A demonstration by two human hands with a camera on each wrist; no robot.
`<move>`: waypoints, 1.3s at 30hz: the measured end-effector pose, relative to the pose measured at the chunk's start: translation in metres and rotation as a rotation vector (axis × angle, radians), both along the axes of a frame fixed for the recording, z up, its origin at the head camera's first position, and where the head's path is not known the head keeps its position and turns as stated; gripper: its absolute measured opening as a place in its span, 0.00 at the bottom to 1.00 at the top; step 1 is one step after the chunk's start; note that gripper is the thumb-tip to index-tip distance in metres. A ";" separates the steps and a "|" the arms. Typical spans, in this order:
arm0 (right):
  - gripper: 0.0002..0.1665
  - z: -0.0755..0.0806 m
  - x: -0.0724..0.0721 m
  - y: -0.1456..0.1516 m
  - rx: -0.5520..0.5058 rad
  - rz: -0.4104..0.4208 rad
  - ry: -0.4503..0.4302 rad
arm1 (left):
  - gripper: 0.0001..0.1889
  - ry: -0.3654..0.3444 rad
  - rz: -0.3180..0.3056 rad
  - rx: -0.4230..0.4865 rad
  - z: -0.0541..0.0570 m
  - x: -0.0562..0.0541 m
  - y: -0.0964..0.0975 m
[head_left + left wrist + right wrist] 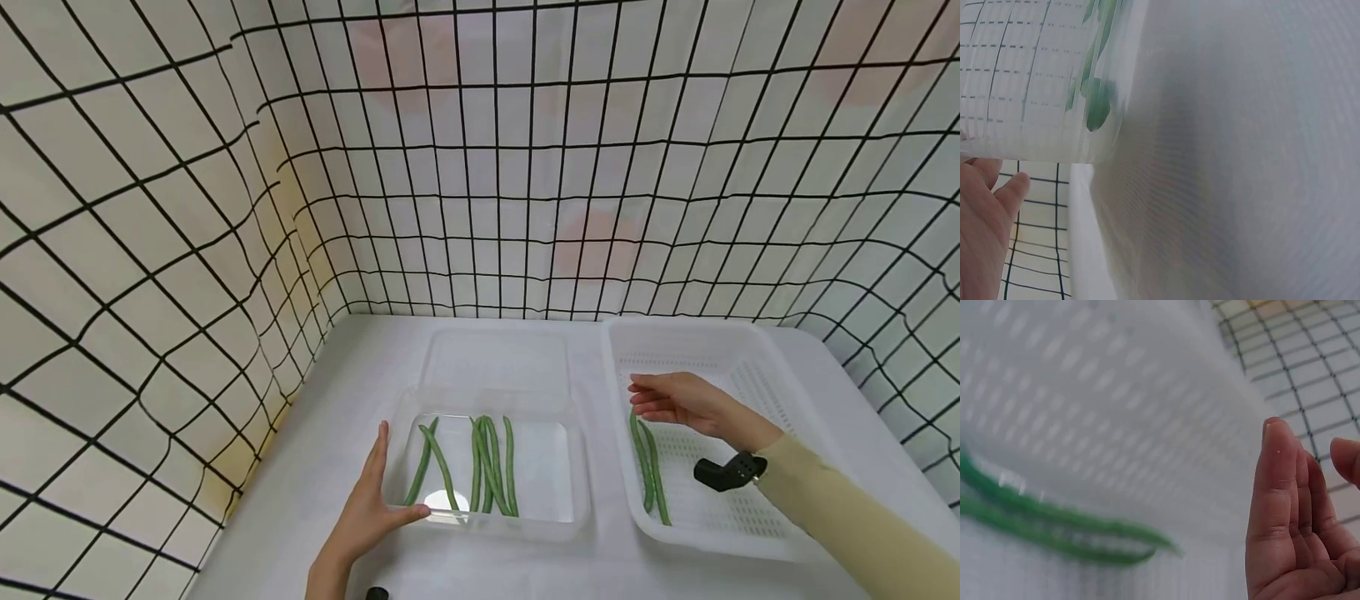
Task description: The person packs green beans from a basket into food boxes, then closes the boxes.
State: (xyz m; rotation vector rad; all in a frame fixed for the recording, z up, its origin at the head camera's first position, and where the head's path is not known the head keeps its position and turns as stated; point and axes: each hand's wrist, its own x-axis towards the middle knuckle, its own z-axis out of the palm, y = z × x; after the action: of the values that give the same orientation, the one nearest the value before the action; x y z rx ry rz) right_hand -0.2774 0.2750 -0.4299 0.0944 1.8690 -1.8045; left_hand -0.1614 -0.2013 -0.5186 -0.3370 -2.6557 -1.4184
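Note:
A clear plastic container [525, 528] stands in the middle of the table with several green beans [476, 467] lying in it. At its front left corner is my left hand [369, 507], fingers straight along the left side and thumb touching the front rim. In the left wrist view, the container's wall [1022, 81] is close to that hand [985, 231]. My right hand [678, 400] hovers over the white perforated basket [765, 433], fingers extended and nothing in them. Two green beans [651, 475] lie along the basket's left side; the right wrist view shows both beans [1072, 531] apart from the fingers.
Behind the container lies a flat translucent lid [495, 358]. The white table [300, 467] is walled at the back and sides by black wire mesh [525, 196] with pale sheeting behind it. A small black object [377, 593] shows at the bottom edge.

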 end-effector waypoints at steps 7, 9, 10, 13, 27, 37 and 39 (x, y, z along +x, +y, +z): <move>0.31 -0.032 0.004 0.034 0.173 -0.030 -0.041 | 0.70 0.001 -0.002 -0.004 -0.002 -0.001 -0.001; 0.31 -0.041 0.006 0.038 0.228 -0.035 -0.057 | 0.70 0.003 0.001 -0.006 -0.002 -0.001 -0.001; 0.30 -0.046 0.007 0.040 0.260 -0.038 -0.065 | 0.70 0.003 0.003 -0.008 -0.001 -0.001 -0.001; 0.24 -0.057 0.009 0.042 0.345 -0.040 -0.087 | 0.70 0.000 0.009 -0.015 -0.001 -0.001 -0.001; 0.21 -0.070 0.018 0.026 0.602 -0.002 -0.022 | 0.70 -0.005 0.012 -0.016 0.001 -0.001 -0.001; 0.17 -0.067 0.018 0.021 0.569 0.022 -0.039 | 0.70 -0.008 0.008 -0.009 0.001 0.000 -0.001; 0.16 -0.067 0.018 0.023 0.538 0.023 -0.054 | 0.70 -0.011 0.002 -0.002 0.001 0.000 0.000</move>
State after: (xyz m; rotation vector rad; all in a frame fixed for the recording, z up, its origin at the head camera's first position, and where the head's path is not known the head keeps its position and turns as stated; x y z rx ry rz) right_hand -0.2596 0.2980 -0.4971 0.3089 2.2544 -1.2272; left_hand -0.1613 -0.2018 -0.5178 -0.3268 -2.6655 -1.4211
